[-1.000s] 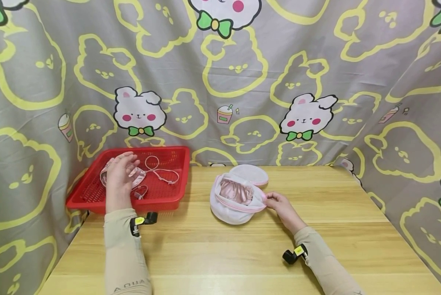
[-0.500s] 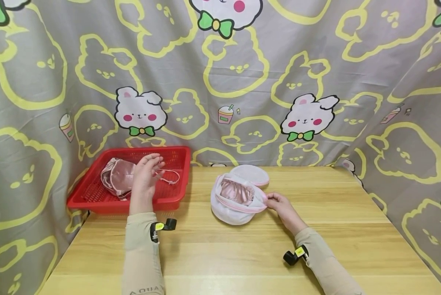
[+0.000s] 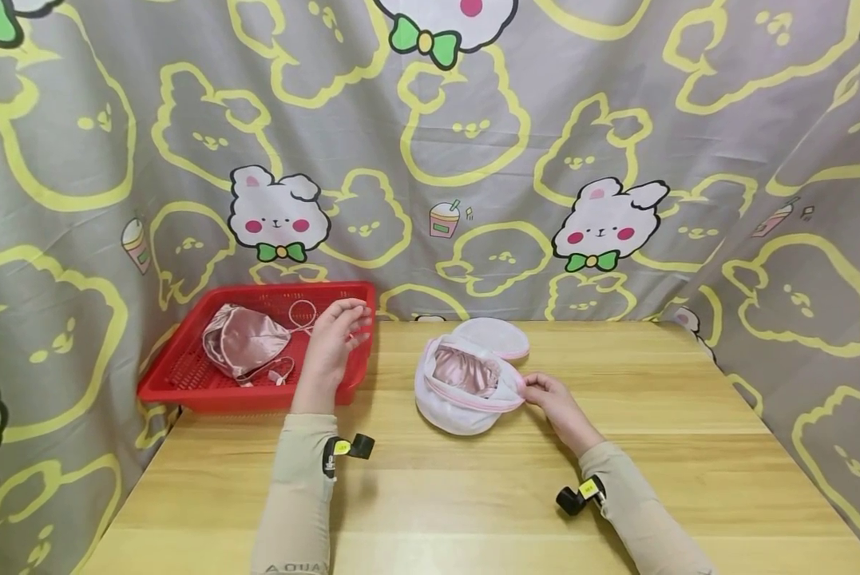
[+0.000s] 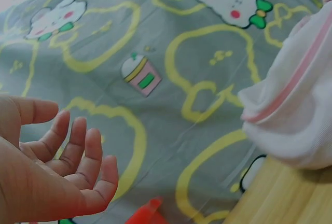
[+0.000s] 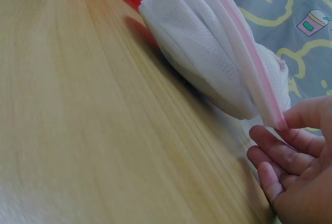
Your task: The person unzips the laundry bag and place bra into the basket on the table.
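Note:
A white mesh laundry bag [image 3: 453, 417] with pink zip trim stands on the table, its round lid [image 3: 492, 336] folded back. Shiny pink satin fabric [image 3: 465, 372] shows inside it. My right hand [image 3: 555, 405] pinches the bag's pink-edged rim between thumb and forefinger; in the right wrist view the other fingers [image 5: 282, 154] curl loosely below. My left hand [image 3: 334, 343] hovers over the right side of the red basket [image 3: 243, 402], fingers relaxed and holding nothing. Left of that hand, a pink satin garment [image 3: 246, 339] with thin straps lies in the basket.
The wooden table [image 3: 473, 495] carries the basket at the back left and the bag near the middle. A grey curtain [image 3: 372, 120] with cartoon animals hangs right behind the table's far edge.
My left hand has moved right across the basket, away from the pink satin garment, which is now uncovered. The right hand keeps its pinch on the bag's rim.

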